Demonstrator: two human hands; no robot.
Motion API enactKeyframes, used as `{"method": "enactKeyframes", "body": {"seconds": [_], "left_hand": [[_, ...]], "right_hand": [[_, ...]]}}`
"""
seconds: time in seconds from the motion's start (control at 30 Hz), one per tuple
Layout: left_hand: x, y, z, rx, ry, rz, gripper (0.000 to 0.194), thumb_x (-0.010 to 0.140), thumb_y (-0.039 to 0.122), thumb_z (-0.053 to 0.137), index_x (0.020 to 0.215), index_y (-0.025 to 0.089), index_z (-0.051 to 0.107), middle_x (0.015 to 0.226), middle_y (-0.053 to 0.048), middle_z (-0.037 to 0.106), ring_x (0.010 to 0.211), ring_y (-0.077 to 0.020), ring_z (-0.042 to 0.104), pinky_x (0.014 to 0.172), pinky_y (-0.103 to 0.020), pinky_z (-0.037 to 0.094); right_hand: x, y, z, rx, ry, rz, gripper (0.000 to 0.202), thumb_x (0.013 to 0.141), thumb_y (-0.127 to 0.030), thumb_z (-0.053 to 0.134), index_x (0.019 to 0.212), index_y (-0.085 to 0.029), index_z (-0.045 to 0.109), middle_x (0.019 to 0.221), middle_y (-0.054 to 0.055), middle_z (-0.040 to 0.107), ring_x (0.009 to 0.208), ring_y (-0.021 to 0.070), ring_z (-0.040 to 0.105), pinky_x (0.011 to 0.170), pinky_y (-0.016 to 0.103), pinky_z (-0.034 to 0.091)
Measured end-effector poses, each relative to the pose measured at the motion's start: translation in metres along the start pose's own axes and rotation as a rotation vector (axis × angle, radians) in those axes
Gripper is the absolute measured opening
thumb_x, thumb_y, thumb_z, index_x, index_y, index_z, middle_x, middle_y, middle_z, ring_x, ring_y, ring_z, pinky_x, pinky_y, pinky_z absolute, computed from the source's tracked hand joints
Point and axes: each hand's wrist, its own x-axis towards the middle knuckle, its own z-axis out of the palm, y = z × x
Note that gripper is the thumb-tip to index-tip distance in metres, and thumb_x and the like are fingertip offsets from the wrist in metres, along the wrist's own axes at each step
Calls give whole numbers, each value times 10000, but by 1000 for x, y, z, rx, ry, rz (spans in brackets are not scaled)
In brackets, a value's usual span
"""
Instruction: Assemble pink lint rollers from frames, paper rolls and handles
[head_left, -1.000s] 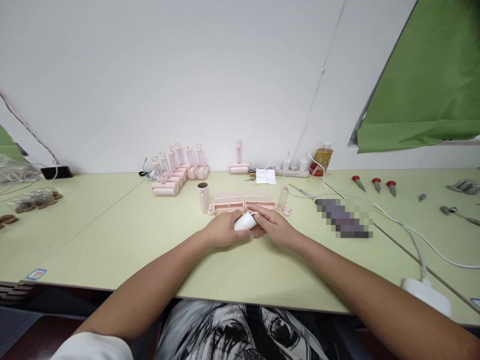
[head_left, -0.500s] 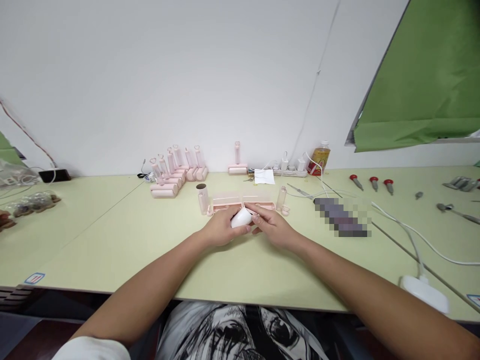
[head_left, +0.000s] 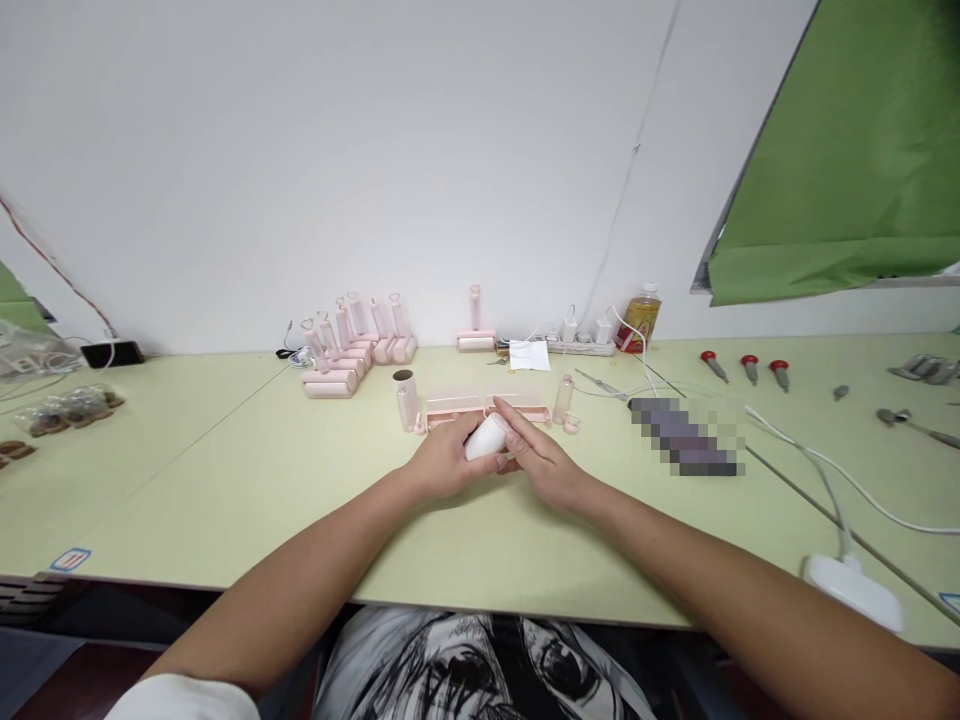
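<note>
A white lint-roller paper roll (head_left: 486,437) is tilted between my two hands, just above the table. My left hand (head_left: 442,462) is wrapped round its left side, thumb along the lower front. On the other side my right hand (head_left: 546,458) grips the right end, its thumb on the roll and its fingers stretched along the end. Behind the hands lies an opened pink roller case (head_left: 454,414), partly hidden by them. A pink tube with a dark open top (head_left: 406,400) stands to the left of the case, and a clear pink handle (head_left: 564,398) stands to its right.
Several assembled pink lint rollers (head_left: 330,382) stand at the back left, another roller (head_left: 475,338) near the wall. A power strip (head_left: 589,347), a drink bottle (head_left: 641,318), a pixelated dark object (head_left: 684,436), red-handled tools (head_left: 750,368) and white cables lie to the right.
The roll has turned slightly in my hands, and my right fingers now stretch farther over its end. At the far left edge, another person's hand has left the view.
</note>
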Motion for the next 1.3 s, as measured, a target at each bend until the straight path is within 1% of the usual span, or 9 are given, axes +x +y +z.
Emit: {"method": "enactKeyframes", "body": {"seconds": [0.17, 0.33, 0.53, 0.6, 0.77, 0.9, 1.03, 1.17, 1.3], "left_hand": [[1, -1, -1, 1, 41, -14, 457, 804, 539, 585, 1109, 199, 583, 999, -34, 669, 847, -199, 605, 699, -286, 446], [1, -7, -1, 2, 61, -38, 440, 797, 513, 595, 1088, 185, 563, 977, -39, 652, 830, -198, 592, 680, -287, 438], [1, -11, -3, -108, 160, -97, 727, 842, 505, 546, 1435, 225, 231, 927, -29, 626, 725, -166, 568, 646, -280, 424], [2, -13, -3, -98, 188, -100, 661, 847, 506, 532, 1403, 240, 290, 900, -17, 609, 718, -163, 551, 640, -275, 414], [4, -18, -3, -142, 255, -149, 502, 807, 518, 573, 1183, 223, 418, 802, 11, 570, 688, -157, 529, 594, -258, 388], [6, -19, -4, -167, 346, -204, 378, 783, 506, 599, 974, 224, 435, 754, 25, 545, 668, -148, 520, 565, -242, 368], [9, -20, -6, -200, 440, -241, 333, 768, 460, 621, 815, 217, 398, 697, 50, 456, 596, -106, 463, 520, -212, 348], [13, -18, -8, -434, 463, -336, 349, 755, 447, 627, 798, 222, 364, 635, 67, 438, 504, -91, 479, 440, -185, 332], [17, -17, -10, -644, 441, -423, 336, 768, 445, 593, 873, 235, 353, 525, 94, 452, 348, -99, 440, 330, -172, 284]], "right_hand": [[-2, -2, -1, -65, 98, -90, 750, 917, -445, 501, 1523, -327, 76, 1520, 130, 284, 1108, 222, 569, 914, 413, 508], [-2, -8, -3, -186, -58, -109, 681, 880, -429, 559, 1477, -287, 262, 1484, 128, 337, 1113, 241, 551, 794, 354, 544], [7, -7, -25, -501, 247, -29, 461, 898, -364, 491, 1334, -214, 476, 1320, 123, 530, 875, 199, 607, 810, 388, 503], [9, -2, -31, -646, 173, 13, 390, 891, -304, 484, 1264, -211, 549, 1264, 106, 579, 837, 193, 612, 826, 385, 482], [10, 5, -29, -895, -68, 29, 324, 844, -239, 529, 1147, -174, 623, 1203, 124, 620, 1080, 272, 563, 899, 378, 416], [10, 1, -25, -963, -35, 103, 173, 854, -263, 505, 907, -179, 646, 960, 92, 650, 870, 232, 598, 763, 333, 420], [10, 2, -26, -979, 38, 126, 297, 821, -277, 554, 1096, -181, 609, 1170, 117, 579, 1000, 253, 561, 791, 324, 404], [10, 5, -30, -978, -80, 169, 310, 874, -305, 500, 1119, -170, 632, 1082, 127, 614, 974, 257, 575, 787, 327, 396], [9, 3, -31, -961, -98, 171, 415, 867, -427, 526, 1200, -190, 597, 1103, 127, 600, 972, 266, 578, 765, 322, 396]]}}
